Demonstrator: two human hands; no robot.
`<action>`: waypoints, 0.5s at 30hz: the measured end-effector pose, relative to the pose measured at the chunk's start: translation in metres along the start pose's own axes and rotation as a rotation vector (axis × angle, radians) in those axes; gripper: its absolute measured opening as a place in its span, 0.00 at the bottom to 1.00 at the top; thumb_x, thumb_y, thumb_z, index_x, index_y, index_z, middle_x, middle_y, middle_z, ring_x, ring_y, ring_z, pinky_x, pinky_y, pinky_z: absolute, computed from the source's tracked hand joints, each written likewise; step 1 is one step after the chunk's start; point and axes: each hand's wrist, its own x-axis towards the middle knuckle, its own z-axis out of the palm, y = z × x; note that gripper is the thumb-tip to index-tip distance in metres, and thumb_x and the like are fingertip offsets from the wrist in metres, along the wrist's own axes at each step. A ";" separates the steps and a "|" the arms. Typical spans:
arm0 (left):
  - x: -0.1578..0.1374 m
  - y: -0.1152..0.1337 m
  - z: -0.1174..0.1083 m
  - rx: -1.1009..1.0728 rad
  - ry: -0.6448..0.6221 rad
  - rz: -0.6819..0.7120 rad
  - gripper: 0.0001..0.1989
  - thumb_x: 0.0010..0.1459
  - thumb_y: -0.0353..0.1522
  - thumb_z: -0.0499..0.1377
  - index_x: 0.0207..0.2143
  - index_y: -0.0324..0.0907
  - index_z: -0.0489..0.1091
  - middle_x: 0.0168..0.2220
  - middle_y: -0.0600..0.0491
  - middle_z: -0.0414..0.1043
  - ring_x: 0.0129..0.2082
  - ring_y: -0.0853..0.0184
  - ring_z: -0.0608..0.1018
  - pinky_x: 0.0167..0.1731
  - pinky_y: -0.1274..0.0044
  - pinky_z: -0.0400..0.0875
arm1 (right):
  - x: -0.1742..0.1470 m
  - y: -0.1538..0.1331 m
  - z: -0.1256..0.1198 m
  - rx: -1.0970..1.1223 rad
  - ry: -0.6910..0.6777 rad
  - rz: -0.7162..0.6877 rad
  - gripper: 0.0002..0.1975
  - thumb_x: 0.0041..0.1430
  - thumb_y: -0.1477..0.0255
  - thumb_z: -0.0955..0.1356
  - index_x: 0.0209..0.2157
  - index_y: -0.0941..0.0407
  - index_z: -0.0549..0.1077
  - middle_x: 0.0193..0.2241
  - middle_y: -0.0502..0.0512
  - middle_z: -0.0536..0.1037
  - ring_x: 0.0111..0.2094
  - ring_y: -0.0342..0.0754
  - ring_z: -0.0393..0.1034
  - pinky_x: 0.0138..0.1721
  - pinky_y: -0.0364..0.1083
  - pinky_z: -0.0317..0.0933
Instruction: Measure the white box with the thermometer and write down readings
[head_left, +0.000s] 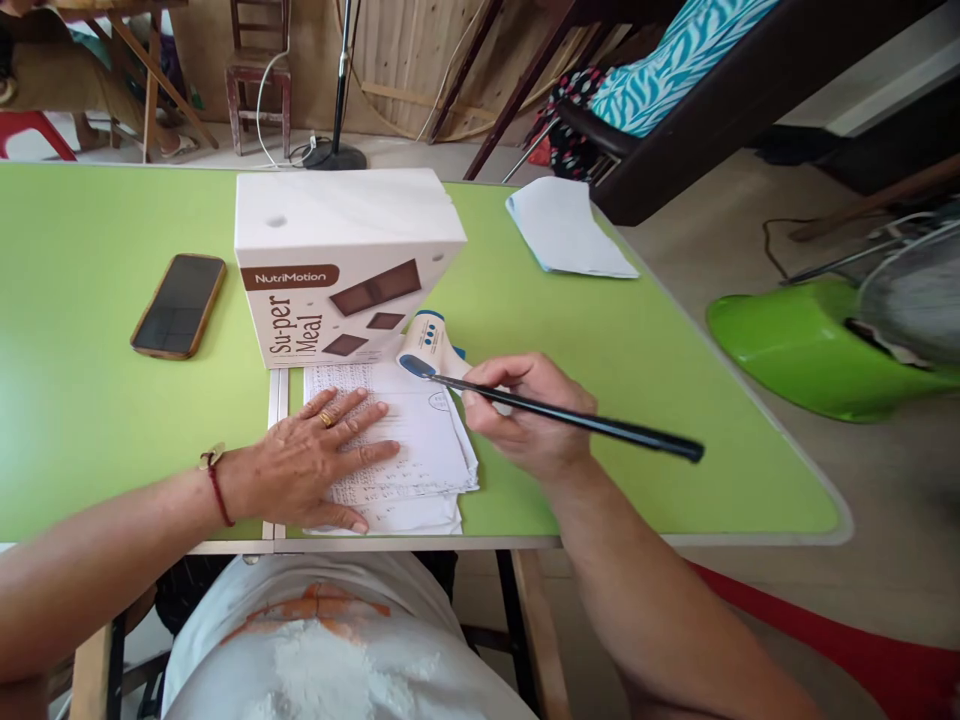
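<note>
My left hand (319, 455) lies flat on a stack of written paper sheets (420, 440), fingers spread, a ring on one finger. In my right hand (529, 410) is a slim black pen (622, 425), pinched near its tip end, the long barrel slanting down to the right. The pen's tip points at a white and blue infrared thermometer (425, 342), just above the sheets; I cannot tell whether they touch. Behind the sheets stands a white NutriMotion box (345, 270), close to the thermometer.
A phone (180, 305) in a brown case lies left on the green table (67, 350). Folded white paper (566, 225) rests near the back right edge. Beyond that edge are a green bin (795, 350) and a dark chair arm. A wooden chair (259, 75) stands behind.
</note>
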 end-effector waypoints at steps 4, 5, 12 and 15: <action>-0.003 0.003 0.008 0.039 -0.013 -0.079 0.37 0.67 0.54 0.54 0.71 0.43 0.58 0.74 0.37 0.48 0.75 0.40 0.50 0.71 0.49 0.46 | -0.001 -0.016 0.003 0.088 0.055 -0.017 0.02 0.55 0.68 0.71 0.32 0.50 0.76 0.26 0.51 0.80 0.25 0.50 0.73 0.29 0.51 0.68; -0.003 0.002 0.008 0.044 -0.010 -0.083 0.37 0.67 0.53 0.54 0.71 0.44 0.58 0.74 0.38 0.48 0.75 0.41 0.50 0.71 0.49 0.46 | 0.001 -0.021 0.003 0.119 0.040 0.011 0.03 0.55 0.68 0.71 0.33 0.50 0.77 0.26 0.51 0.80 0.25 0.49 0.73 0.29 0.50 0.68; 0.005 -0.021 0.002 0.041 -0.003 -0.117 0.36 0.67 0.53 0.54 0.70 0.43 0.59 0.74 0.36 0.48 0.75 0.38 0.49 0.70 0.46 0.47 | 0.023 -0.034 0.014 0.413 -0.064 0.285 0.04 0.51 0.70 0.73 0.31 0.52 0.78 0.21 0.47 0.76 0.23 0.45 0.69 0.26 0.46 0.65; 0.006 -0.026 -0.001 0.053 -0.026 -0.113 0.36 0.68 0.52 0.52 0.70 0.40 0.59 0.74 0.33 0.46 0.74 0.35 0.49 0.69 0.43 0.46 | 0.030 -0.032 0.029 0.523 -0.065 0.344 0.02 0.49 0.71 0.71 0.28 0.53 0.74 0.16 0.43 0.69 0.19 0.42 0.63 0.23 0.44 0.58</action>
